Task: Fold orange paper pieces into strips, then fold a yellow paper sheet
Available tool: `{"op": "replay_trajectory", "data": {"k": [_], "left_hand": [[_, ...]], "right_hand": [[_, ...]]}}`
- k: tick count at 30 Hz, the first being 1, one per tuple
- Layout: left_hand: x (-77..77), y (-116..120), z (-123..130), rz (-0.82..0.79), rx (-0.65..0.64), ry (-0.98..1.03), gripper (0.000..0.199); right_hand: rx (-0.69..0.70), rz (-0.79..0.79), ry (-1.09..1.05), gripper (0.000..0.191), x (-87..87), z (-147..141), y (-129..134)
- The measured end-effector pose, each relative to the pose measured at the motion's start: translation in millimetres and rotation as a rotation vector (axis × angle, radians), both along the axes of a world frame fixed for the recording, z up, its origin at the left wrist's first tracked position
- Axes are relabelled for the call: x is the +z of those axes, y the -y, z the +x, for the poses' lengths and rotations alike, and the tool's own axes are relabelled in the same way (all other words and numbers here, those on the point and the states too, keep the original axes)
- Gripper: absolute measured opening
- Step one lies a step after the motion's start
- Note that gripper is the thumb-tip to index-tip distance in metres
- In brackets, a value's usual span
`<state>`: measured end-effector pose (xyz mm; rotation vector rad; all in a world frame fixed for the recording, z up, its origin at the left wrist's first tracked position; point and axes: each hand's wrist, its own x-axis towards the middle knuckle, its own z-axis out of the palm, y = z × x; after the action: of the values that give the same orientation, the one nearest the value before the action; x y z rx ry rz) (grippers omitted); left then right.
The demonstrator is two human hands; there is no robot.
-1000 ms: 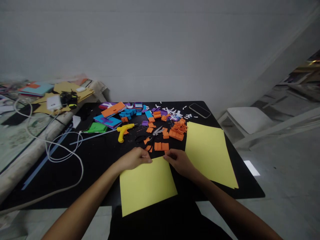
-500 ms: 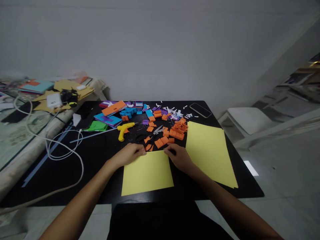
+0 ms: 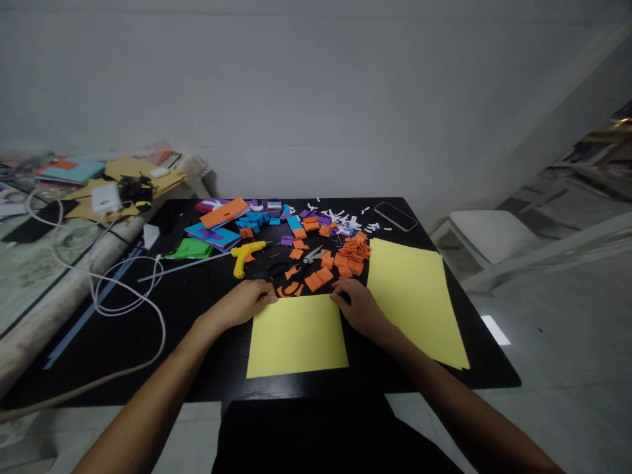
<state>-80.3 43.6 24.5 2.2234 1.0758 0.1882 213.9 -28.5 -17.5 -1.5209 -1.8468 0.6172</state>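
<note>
A yellow sheet of paper (image 3: 299,339) lies in front of me on the black table (image 3: 197,368). My left hand (image 3: 245,301) pinches its far left corner, thumb and fingers closed together. At the far right corner, my right hand (image 3: 359,304) grips the same sheet between thumb and curled fingers. Just beyond the sheet are scissors (image 3: 310,259) with black handles, among folded orange paper pieces (image 3: 318,279). Close to my right forearm rests a stack of larger yellow sheets (image 3: 412,296).
A yellow glue gun (image 3: 243,257) lies left of the scissors. Behind are blue and orange folded papers (image 3: 224,214), white paper scraps (image 3: 340,220) and a phone (image 3: 395,216). A white cable (image 3: 160,329) loops across the left side. A white stool (image 3: 486,234) stands at right.
The yellow sheet has shifted slightly to the right and away from me. My left hand has slid outward to its left corner; my right hand has moved slightly right with the sheet.
</note>
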Motion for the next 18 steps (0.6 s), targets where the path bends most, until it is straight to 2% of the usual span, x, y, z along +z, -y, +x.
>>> {"op": "replay_trajectory", "data": {"k": [6,9,12,14,16,18], "left_hand": [[-6.2,2,-10,0.054,0.033,-0.014,0.022],[-7.3,-1,-18,0.091,0.038,-0.090,0.023],[-2.1,1,-21,0.121,0.043,-0.205,0.020],[3.7,10,-17,0.163,0.094,-0.250,0.016],[7.3,26,-6,0.223,0.129,-0.230,0.018],[4.7,47,10,0.273,0.063,-0.169,0.019]], "right_hand": [[-0.002,-0.008,0.141,0.015,-4.5,-4,3],[-0.006,0.006,0.195,0.014,-6.8,-4,4],[-0.029,0.067,0.255,0.011,-8.9,-3,5],[-0.059,0.130,0.294,0.005,-9.0,-5,8],[-0.063,0.207,0.310,0.016,-7.4,-10,12],[-0.016,0.272,0.303,0.024,-5.0,-18,17]]}}
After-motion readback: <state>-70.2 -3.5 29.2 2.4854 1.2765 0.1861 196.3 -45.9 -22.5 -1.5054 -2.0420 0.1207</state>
